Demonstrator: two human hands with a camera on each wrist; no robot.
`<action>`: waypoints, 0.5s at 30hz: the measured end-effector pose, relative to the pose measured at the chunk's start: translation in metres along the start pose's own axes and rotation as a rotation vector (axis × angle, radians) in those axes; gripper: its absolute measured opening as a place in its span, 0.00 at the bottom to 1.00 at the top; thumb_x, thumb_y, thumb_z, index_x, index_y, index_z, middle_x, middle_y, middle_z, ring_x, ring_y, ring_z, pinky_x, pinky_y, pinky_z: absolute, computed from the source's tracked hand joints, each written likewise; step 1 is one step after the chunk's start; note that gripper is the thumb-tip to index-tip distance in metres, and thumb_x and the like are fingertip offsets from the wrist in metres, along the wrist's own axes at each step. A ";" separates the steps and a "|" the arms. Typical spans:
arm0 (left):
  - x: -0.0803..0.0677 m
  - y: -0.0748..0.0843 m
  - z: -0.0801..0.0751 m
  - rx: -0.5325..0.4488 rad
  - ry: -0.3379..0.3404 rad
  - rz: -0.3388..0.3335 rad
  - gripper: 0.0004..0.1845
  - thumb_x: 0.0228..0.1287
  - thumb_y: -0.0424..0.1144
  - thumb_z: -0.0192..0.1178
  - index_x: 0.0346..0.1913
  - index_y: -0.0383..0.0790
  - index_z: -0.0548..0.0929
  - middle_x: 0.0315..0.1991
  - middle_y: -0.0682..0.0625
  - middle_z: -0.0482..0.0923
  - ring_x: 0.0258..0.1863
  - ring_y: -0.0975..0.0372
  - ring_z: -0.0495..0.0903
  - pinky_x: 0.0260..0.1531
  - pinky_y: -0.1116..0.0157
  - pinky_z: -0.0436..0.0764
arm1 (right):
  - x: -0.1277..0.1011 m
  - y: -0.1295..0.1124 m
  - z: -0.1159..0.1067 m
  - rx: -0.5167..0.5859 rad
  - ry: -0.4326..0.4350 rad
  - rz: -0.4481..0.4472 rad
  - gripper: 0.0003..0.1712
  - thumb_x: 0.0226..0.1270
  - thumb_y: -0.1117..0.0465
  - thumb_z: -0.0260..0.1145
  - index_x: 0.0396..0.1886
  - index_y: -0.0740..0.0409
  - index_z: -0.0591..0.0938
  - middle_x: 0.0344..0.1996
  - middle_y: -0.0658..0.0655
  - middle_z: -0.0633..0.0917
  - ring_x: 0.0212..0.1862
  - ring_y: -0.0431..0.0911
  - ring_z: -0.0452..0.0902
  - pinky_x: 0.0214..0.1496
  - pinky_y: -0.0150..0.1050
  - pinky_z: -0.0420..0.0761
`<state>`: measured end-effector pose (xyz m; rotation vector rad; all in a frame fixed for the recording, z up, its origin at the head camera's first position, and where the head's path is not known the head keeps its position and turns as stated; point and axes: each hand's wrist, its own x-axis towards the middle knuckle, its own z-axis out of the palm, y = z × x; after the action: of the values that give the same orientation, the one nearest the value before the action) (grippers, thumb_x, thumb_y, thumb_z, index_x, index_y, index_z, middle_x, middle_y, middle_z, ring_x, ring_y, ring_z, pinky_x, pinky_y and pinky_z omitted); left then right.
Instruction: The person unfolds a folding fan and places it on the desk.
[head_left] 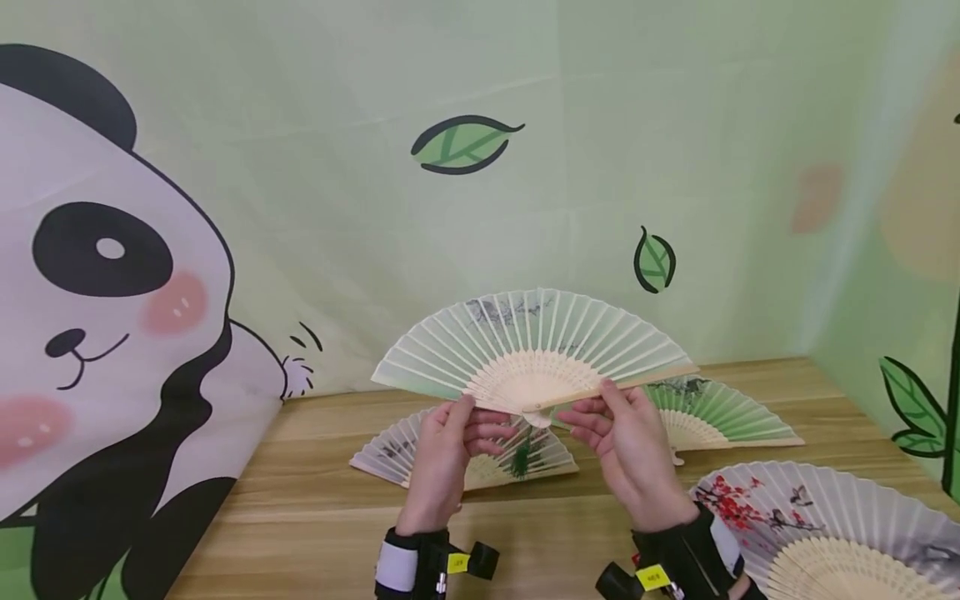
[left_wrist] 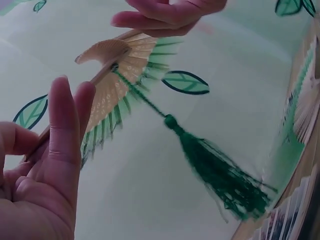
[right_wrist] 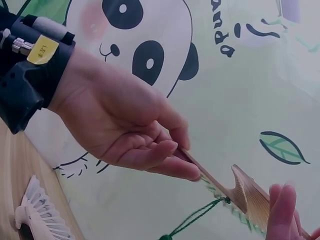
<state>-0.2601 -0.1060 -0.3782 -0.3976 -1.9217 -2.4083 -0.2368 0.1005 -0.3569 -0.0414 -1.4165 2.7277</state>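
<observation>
I hold an open folding fan, pale green with a bamboo frame, upright above the wooden table. My left hand pinches its left guard stick near the pivot. At the right guard stick, my right hand pinches between thumb and fingers. A dark green tassel hangs from the pivot. The left wrist view has the left hand on the stick, the tassel swinging and the right hand's fingers at the top. The right wrist view shows the left hand on the stick and the fan's head.
Three more open fans lie on the table: a whitish one behind my hands, a green one to the right, and one with red blossoms at the lower right. A panda and leaf backdrop walls the table.
</observation>
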 end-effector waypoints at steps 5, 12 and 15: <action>-0.002 0.002 0.000 -0.023 0.000 -0.047 0.20 0.74 0.37 0.47 0.40 0.20 0.81 0.34 0.36 0.85 0.32 0.54 0.87 0.24 0.67 0.83 | 0.000 -0.003 -0.001 0.043 0.020 -0.020 0.08 0.81 0.58 0.43 0.46 0.58 0.59 0.32 0.56 0.76 0.33 0.46 0.85 0.38 0.32 0.83; -0.002 0.002 0.003 -0.067 -0.036 -0.045 0.21 0.77 0.36 0.45 0.42 0.17 0.79 0.40 0.29 0.83 0.39 0.52 0.86 0.40 0.62 0.85 | -0.001 -0.001 -0.001 0.075 0.058 -0.042 0.07 0.81 0.58 0.43 0.46 0.58 0.59 0.30 0.55 0.76 0.32 0.46 0.85 0.39 0.33 0.84; -0.001 0.002 0.006 -0.126 -0.056 -0.036 0.20 0.77 0.35 0.44 0.43 0.15 0.77 0.42 0.28 0.82 0.42 0.49 0.86 0.48 0.58 0.81 | 0.000 0.001 -0.001 0.092 0.071 -0.067 0.08 0.81 0.57 0.43 0.48 0.57 0.60 0.29 0.54 0.75 0.31 0.46 0.84 0.38 0.33 0.84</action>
<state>-0.2574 -0.1007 -0.3753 -0.4439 -1.8194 -2.5768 -0.2363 0.1006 -0.3580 -0.0831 -1.2497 2.7052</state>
